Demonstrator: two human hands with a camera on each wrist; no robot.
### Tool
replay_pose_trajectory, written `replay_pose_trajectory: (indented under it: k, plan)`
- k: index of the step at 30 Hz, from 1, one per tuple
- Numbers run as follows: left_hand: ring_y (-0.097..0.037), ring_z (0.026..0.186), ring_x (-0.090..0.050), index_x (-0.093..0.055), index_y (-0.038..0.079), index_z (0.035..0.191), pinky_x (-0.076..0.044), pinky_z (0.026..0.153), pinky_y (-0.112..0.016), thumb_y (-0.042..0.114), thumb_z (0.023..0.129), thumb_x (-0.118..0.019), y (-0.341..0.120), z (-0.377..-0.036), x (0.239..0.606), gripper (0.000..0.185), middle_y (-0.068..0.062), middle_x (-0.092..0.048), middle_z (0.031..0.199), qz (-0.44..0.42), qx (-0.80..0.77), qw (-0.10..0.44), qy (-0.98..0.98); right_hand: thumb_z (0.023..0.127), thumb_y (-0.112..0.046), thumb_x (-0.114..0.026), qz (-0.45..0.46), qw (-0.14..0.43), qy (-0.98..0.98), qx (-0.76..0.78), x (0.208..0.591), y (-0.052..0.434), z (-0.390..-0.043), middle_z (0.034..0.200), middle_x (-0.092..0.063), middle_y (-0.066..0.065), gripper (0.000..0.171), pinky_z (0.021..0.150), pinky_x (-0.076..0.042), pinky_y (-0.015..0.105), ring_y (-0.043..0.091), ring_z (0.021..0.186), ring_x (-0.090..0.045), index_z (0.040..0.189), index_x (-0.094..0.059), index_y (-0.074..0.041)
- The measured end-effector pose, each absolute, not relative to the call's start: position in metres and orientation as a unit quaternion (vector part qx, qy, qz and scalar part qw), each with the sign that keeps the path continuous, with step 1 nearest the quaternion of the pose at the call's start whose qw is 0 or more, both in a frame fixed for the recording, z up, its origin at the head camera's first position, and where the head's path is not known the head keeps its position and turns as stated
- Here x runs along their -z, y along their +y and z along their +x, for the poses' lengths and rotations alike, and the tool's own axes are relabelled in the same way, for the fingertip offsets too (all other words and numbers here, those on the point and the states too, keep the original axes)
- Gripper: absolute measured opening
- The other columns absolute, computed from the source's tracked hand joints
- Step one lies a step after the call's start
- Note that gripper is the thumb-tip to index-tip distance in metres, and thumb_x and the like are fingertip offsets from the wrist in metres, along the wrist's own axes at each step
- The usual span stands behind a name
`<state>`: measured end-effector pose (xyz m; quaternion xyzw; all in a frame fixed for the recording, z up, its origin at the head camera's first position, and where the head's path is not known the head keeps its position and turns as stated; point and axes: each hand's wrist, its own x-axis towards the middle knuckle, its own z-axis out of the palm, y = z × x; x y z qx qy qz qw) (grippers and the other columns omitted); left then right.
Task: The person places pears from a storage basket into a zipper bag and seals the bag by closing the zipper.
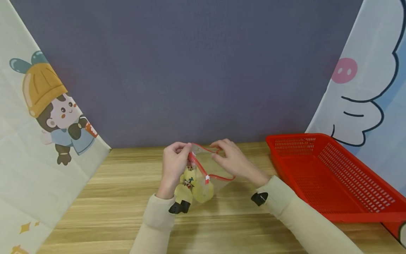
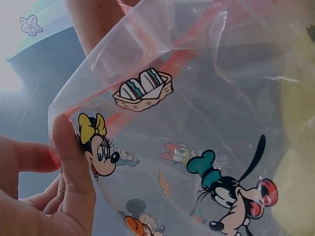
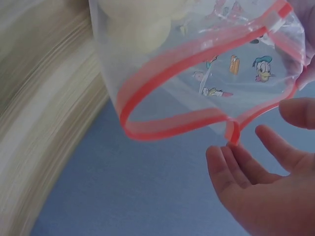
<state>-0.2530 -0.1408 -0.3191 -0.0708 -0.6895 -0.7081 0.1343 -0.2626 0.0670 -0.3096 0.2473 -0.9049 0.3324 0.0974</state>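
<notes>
A clear zip bag point(image 1: 222, 167) with a red-edged mouth and printed cartoon characters stands tilted above the wooden table, its mouth spread wide. My left hand point(image 1: 175, 160) pinches one corner of that mouth between thumb and fingers; in the left wrist view the hand point(image 2: 74, 187) shows at the bag's edge. Pale yellow round pieces point(image 1: 203, 190) lie inside at the bottom. On the other side, my right hand point(image 1: 233, 160) has its fingertips right at a red tab point(image 3: 233, 132) on the rim, with the thumb apart from them.
To the right stands a red plastic basket point(image 1: 336, 217) with perforated walls. A grey-blue panel point(image 1: 203, 74) rises behind the wooden table point(image 1: 104, 197). Cartoon-printed sheets point(image 1: 19, 151) flank both sides.
</notes>
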Motion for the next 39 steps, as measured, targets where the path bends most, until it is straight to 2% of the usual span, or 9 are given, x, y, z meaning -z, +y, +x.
replay_pose_trajectory:
  k: [6,9,12,17,20,25,28,34,39]
  plan:
    - [-0.019,0.046,-0.061,-0.069,-0.009,0.108,-0.059,0.047,-0.031,0.014,0.102,-0.062,-0.141,-0.254,0.318,0.024,-0.013,-0.068,0.07,-0.072,0.711,0.131,-0.688,0.091,-0.004,-0.052,0.262,0.091,-0.899,-0.34,0.307,0.071,-0.271,0.123,-0.063,0.016,0.037,0.093,-0.055,0.047,0.03,0.11,-0.061,0.126,-0.065,-0.001]
    - [-0.018,0.046,-0.061,-0.069,-0.009,0.108,-0.059,0.047,-0.031,0.015,0.102,-0.062,-0.141,-0.254,0.318,0.025,-0.013,-0.067,0.07,-0.071,0.711,0.13,-0.688,0.086,0.005,-0.049,0.265,0.102,-0.898,-0.336,0.308,0.072,-0.275,0.117,-0.067,0.015,0.039,0.089,-0.057,0.045,0.03,0.106,-0.064,0.12,-0.068,0.0]
    - [-0.018,0.047,-0.061,-0.069,-0.008,0.109,-0.059,0.047,-0.031,0.016,0.102,-0.062,-0.14,-0.254,0.317,0.026,-0.012,-0.067,0.071,-0.07,0.71,0.129,-0.689,0.086,0.01,-0.05,0.267,0.115,-0.897,-0.334,0.311,0.074,-0.279,0.111,-0.071,0.013,0.037,0.085,-0.059,0.042,0.029,0.102,-0.067,0.114,-0.071,0.0]
    - [-0.019,0.048,-0.062,-0.069,-0.008,0.108,-0.059,0.048,-0.031,0.016,0.102,-0.062,-0.14,-0.255,0.318,0.026,-0.012,-0.067,0.071,-0.069,0.709,0.129,-0.69,0.095,0.004,-0.06,0.255,0.089,-0.896,-0.352,0.316,0.078,-0.283,0.11,-0.073,0.011,0.024,0.084,-0.061,0.04,0.026,0.099,-0.069,0.112,-0.075,-0.002]
    - [-0.019,0.048,-0.063,-0.069,-0.007,0.108,-0.06,0.049,-0.031,0.016,0.102,-0.063,-0.139,-0.255,0.318,0.025,-0.013,-0.067,0.071,-0.068,0.709,0.127,-0.691,0.096,0.004,-0.062,0.253,0.084,-0.895,-0.357,0.32,0.079,-0.285,0.11,-0.074,0.01,0.023,0.083,-0.061,0.039,0.025,0.1,-0.069,0.112,-0.077,-0.004]
    - [-0.021,0.048,-0.063,-0.07,-0.003,0.104,-0.061,0.05,-0.034,0.016,0.101,-0.064,-0.138,-0.254,0.319,0.021,-0.013,-0.067,0.072,-0.069,0.711,0.124,-0.689,0.095,0.007,-0.063,0.266,0.101,-0.888,-0.36,0.326,0.081,-0.288,0.107,-0.076,0.01,0.024,0.078,-0.061,0.036,0.023,0.096,-0.07,0.109,-0.078,-0.004]
    - [-0.02,0.048,-0.063,-0.07,-0.005,0.104,-0.061,0.049,-0.033,0.015,0.102,-0.063,-0.139,-0.254,0.32,0.021,-0.013,-0.067,0.073,-0.066,0.711,0.126,-0.689,0.093,0.006,-0.067,0.275,0.104,-0.88,-0.372,0.329,0.081,-0.289,0.105,-0.076,0.01,0.021,0.075,-0.061,0.033,0.021,0.092,-0.071,0.107,-0.078,-0.003]
    - [-0.019,0.048,-0.063,-0.069,-0.009,0.106,-0.06,0.049,-0.03,0.015,0.102,-0.063,-0.14,-0.255,0.32,0.026,-0.016,-0.069,0.078,-0.069,0.707,0.127,-0.692,0.091,0.005,-0.071,0.28,0.115,-0.871,-0.387,0.335,0.08,-0.288,0.1,-0.077,0.009,0.017,0.074,-0.061,0.029,0.019,0.089,-0.072,0.103,-0.079,-0.003]
    - [-0.019,0.048,-0.061,-0.069,-0.008,0.105,-0.059,0.047,-0.029,0.014,0.101,-0.063,-0.14,-0.254,0.32,0.023,-0.015,-0.068,0.074,-0.075,0.709,0.118,-0.691,0.09,0.004,-0.073,0.283,0.129,-0.866,-0.392,0.337,0.082,-0.288,0.096,-0.077,0.007,0.014,0.075,-0.062,0.029,0.02,0.089,-0.073,0.1,-0.08,-0.003]
